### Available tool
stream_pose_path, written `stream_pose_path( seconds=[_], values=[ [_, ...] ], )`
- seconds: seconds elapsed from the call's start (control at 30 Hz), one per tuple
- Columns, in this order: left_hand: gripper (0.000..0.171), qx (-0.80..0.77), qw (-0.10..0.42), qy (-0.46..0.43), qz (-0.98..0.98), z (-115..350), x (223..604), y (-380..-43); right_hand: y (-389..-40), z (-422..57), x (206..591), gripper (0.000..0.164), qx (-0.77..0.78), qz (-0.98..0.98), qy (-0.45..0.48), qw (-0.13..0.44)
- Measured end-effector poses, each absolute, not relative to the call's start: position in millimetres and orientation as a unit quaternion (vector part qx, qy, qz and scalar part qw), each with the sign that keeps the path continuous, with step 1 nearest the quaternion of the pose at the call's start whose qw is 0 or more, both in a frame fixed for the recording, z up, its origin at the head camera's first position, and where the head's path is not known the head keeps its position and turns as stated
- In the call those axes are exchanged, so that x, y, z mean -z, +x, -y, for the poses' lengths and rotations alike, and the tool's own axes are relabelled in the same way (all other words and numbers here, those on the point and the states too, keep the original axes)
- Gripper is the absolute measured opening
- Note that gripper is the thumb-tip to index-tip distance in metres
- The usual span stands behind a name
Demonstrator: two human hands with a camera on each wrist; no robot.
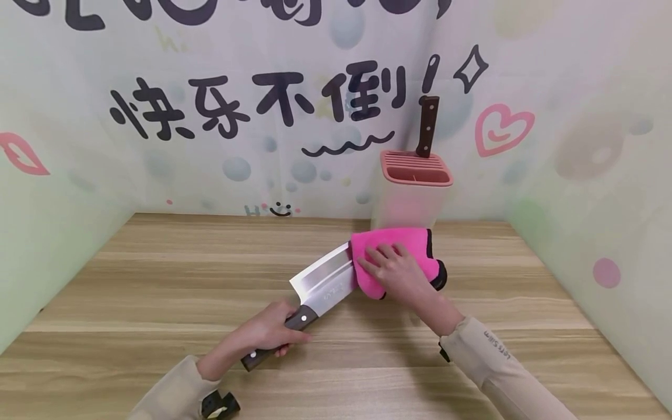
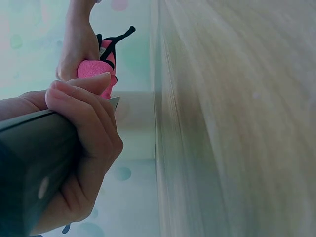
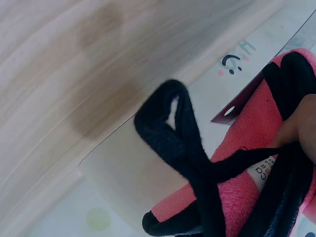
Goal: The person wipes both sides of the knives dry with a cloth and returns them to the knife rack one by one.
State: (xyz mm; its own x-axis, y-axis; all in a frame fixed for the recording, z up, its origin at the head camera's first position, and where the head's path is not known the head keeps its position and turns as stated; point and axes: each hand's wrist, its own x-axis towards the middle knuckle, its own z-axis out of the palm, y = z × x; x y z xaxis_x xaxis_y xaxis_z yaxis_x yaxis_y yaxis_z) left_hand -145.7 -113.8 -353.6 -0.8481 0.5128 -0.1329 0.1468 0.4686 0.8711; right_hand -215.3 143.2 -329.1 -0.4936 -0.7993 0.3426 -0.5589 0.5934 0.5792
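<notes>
In the head view a cleaver (image 1: 326, 279) slants up to the right, its broad steel blade above the tabletop. My left hand (image 1: 270, 328) grips its dark riveted handle (image 2: 34, 158), fingers wrapped round it in the left wrist view. A bright pink cloth (image 1: 417, 242) with black edging covers the far end of the blade. My right hand (image 1: 401, 277) holds this cloth over the blade, fingers spread on its upper face. In the right wrist view a black loop (image 3: 170, 131) hangs from the cloth, and a blade corner with a hole (image 3: 230, 110) peeks out beside it.
Behind the cloth stands a pale knife block (image 1: 406, 207) with a pink slotted top. One knife (image 1: 428, 125) is upright in it, its brown handle sticking out. The wood-grain table (image 1: 157, 280) meets a printed wall sheet (image 1: 236, 192) at the back.
</notes>
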Motion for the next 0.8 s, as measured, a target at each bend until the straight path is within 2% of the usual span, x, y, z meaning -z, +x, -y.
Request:
stream_pose_path(
  seconds=[0.8],
  values=[
    [0.02, -0.485, 0.211, 0.187, -0.828, 109, 357, -148, -195, -116, 333, 0.041, 0.212, 0.797, 0.473, 0.31]
  ],
)
